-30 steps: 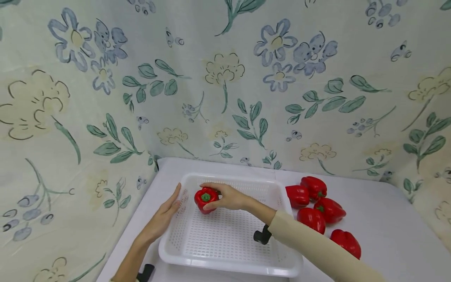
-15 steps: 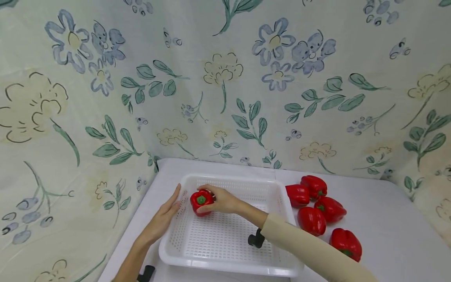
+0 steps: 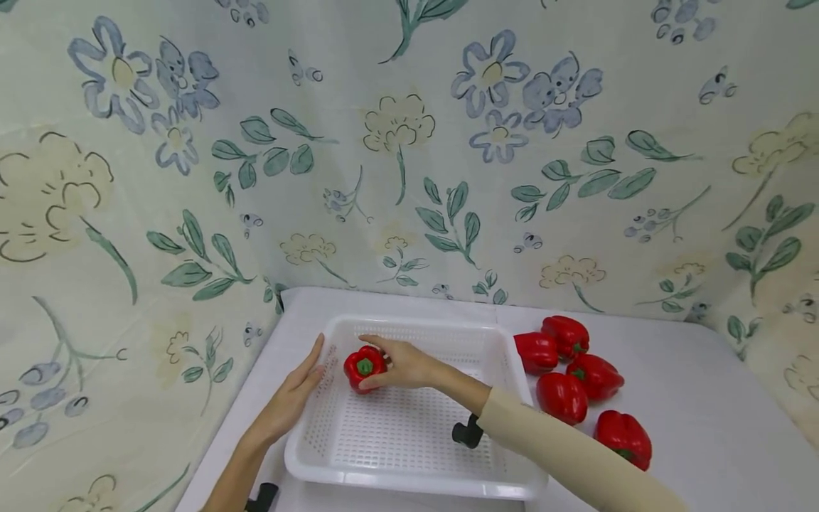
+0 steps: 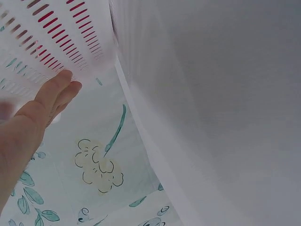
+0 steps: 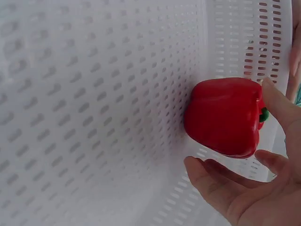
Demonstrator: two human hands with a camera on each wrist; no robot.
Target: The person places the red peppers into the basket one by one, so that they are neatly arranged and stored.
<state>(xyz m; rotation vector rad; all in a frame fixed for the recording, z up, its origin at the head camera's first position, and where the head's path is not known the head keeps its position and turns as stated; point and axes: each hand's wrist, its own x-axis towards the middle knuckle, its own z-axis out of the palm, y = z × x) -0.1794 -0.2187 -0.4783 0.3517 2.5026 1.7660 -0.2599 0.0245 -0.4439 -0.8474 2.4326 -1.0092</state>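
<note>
A red bell pepper [image 3: 365, 369] with a green stem stands stem-up on the floor of a white perforated basket [image 3: 409, 483], near its left wall. My right hand [image 3: 406, 364] is spread around the pepper. In the right wrist view, a gap shows between the fingers [image 5: 202, 176] and the pepper [image 5: 223, 117], while the thumb lies close by its stem end; whether it touches cannot be told. My left hand [image 3: 291, 398] lies with straight fingers along the basket's left outer side. Red shows through the slots of the basket wall [image 4: 101, 28] in the left wrist view.
Several more red bell peppers [image 3: 561, 398] lie on the white table [image 3: 697, 398] to the right of the basket. A flower-patterned cloth [image 3: 397, 213] hangs behind and to the left of the table. Black wrist-camera mounts [image 3: 468, 432] sit on both wrists.
The pepper has moved left and come to stand near the basket's left wall. My right hand followed it, and its fingers have since spread away from the pepper. The left hand stays at the basket.
</note>
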